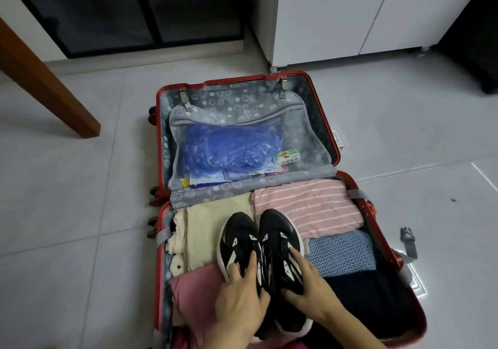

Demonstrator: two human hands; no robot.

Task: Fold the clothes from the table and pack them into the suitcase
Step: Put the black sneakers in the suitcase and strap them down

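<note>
A red suitcase [334, 144] lies open on the floor. Its near half holds folded clothes: a cream garment [202, 222], a pink striped one [304, 203], a blue dotted one [339, 251], a dark navy one [361, 292] and a pink one [191, 292]. Two black sneakers with white marks lie side by side on top of the clothes. My left hand [239, 300] grips the left sneaker [237, 235] at its heel. My right hand [307, 286] holds the right sneaker [277, 232] from its outer side.
The far half has a zipped mesh pocket with a blue plastic bag [229, 149] inside. A wooden table leg [51, 84] stands at the left. White cabinets [336, 17] stand behind the suitcase. A grey strap buckle [408, 237] hangs over the right rim onto the tiled floor.
</note>
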